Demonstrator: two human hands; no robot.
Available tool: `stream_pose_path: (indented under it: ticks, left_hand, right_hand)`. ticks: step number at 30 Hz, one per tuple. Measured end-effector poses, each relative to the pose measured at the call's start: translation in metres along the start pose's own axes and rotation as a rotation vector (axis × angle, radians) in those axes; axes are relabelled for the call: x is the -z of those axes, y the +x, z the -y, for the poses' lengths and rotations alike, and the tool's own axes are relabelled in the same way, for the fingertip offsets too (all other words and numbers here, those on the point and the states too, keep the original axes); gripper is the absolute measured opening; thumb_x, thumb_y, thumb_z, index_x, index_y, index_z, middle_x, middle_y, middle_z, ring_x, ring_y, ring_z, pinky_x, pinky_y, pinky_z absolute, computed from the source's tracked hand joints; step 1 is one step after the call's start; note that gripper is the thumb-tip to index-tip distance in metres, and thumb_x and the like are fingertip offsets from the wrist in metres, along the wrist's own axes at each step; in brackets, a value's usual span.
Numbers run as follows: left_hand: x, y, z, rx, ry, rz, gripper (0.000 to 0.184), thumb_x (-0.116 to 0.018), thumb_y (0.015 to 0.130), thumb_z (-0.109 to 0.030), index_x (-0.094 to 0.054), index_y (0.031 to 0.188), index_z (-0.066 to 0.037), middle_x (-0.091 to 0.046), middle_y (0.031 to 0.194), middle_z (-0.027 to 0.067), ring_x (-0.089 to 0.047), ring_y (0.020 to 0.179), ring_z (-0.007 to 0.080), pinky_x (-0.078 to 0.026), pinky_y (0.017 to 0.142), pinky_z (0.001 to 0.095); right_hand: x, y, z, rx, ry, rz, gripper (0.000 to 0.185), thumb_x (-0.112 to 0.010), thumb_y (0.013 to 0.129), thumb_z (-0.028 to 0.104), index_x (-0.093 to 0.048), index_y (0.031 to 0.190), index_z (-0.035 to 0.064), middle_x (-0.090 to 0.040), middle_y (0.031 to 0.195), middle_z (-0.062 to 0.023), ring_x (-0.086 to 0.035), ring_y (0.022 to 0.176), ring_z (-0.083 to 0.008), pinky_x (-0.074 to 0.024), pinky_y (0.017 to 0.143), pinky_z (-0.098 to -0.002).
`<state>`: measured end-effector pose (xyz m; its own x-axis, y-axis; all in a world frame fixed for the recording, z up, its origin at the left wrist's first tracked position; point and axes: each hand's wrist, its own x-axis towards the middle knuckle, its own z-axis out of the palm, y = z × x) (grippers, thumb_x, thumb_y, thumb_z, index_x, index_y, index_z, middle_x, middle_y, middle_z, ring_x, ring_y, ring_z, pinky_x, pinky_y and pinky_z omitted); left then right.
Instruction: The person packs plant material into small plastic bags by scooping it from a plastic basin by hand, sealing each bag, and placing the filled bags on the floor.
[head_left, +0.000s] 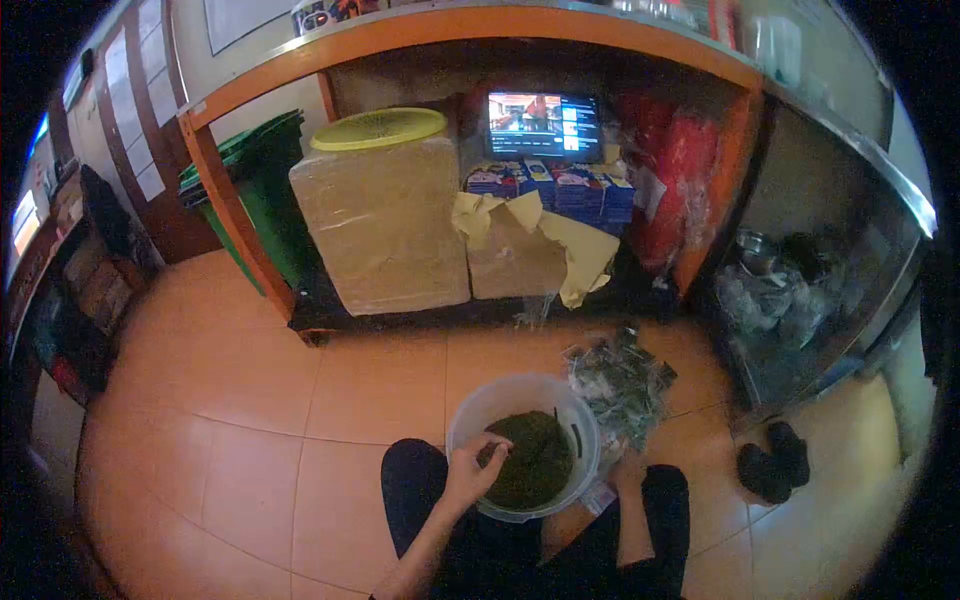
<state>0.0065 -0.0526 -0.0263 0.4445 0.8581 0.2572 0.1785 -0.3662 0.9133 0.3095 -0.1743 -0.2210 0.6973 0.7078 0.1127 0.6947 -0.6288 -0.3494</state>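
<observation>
A round, translucent plastic tub [468, 405] stands on the floor between my knees, partly filled with loose dark green-brown material [540, 455]. Over its left side is my left hand [478, 470], the thumb and fingers curled together in a pinch. Whatever lies between the fingertips is too small to name. My right hand [628, 475] is low beside the tub's right wall, at the near end of a heap of small clear packets with green contents [622, 385]. A small clear plastic piece [598, 497] lies against that hand; its fingers are dim and partly hidden.
Beyond the tub, an orange-framed table [480, 22] shelters a large wrapped box [385, 225] with a yellow lid [380, 129], a lit screen [542, 126] and stacked blue packs [590, 195]. A green bin [265, 190] stands left; dark shoes [773, 463] lie right.
</observation>
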Motion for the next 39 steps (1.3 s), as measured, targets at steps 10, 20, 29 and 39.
stream_pose_path:
  ticks: [10,20,29,39]
  left_hand:
    - [-0.044,0.017,0.0,0.593,-0.829,0.403,0.041,-0.057,0.093,-0.033,-0.055,0.12,-0.002,-0.062,0.11,0.0093,-0.059,0.101,0.0215,-0.047,0.09,0.0328]
    - [-0.05,0.006,-0.008,0.347,-0.606,0.06,0.022,-0.062,0.09,-0.019,-0.063,0.101,0.0,-0.064,0.087,0.0014,-0.056,0.074,0.0079,-0.046,0.066,0.023]
    - [-0.042,0.004,-0.029,0.455,-0.783,-0.041,0.019,-0.067,0.087,-0.022,-0.064,0.083,-0.003,-0.061,0.08,-0.0003,-0.053,0.07,0.0067,-0.043,0.066,0.0242]
    - [-0.017,0.005,0.023,0.463,-0.598,-0.037,0.017,-0.067,0.087,-0.022,-0.061,0.091,-0.007,-0.061,0.081,0.0024,-0.055,0.074,0.0085,-0.045,0.066,0.0251]
  right_hand:
    - [0.182,-0.021,0.133,0.366,0.614,-0.023,0.009,-0.061,0.076,0.01,-0.059,0.084,0.0062,-0.06,0.084,-0.0132,-0.058,0.082,-0.0317,-0.0455,0.074,-0.0409]
    - [0.18,-0.039,0.193,0.552,0.851,-0.022,0.017,-0.071,0.077,0.012,-0.061,0.089,0.0044,-0.054,0.103,-0.0091,-0.054,0.094,-0.0234,-0.0471,0.08,-0.0346]
    - [0.16,-0.037,0.176,0.045,1.347,0.416,0.028,-0.069,0.083,0.009,-0.058,0.108,0.0037,-0.062,0.092,-0.0037,-0.057,0.078,-0.0091,-0.0447,0.066,-0.0235]
    - [0.164,-0.022,0.165,0.232,0.927,-0.07,0.014,-0.066,0.084,0.011,-0.064,0.095,0.0026,-0.065,0.079,-0.0066,-0.06,0.068,-0.0143,-0.046,0.062,-0.0269]
